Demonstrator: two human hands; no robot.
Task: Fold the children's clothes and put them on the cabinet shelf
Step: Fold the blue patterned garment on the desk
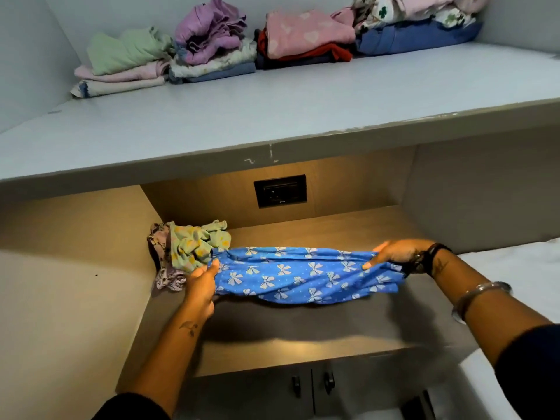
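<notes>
A blue garment with white bows (303, 275) is stretched out flat just above the lower wooden counter (303, 344). My left hand (201, 283) grips its left end and my right hand (391, 253) grips its right end. A crumpled pile of unfolded clothes (188, 247), green-yellow on top of a purple print, lies in the counter's back left corner, right beside my left hand. On the grey cabinet shelf (272, 116) above, several stacks of folded clothes (272, 37) stand in a row along the back.
A dark wall socket (280, 190) sits in the wooden back panel under the shelf. Two cupboard doors with dark handles (312, 383) are below the counter. A white surface (515, 262) lies at the right.
</notes>
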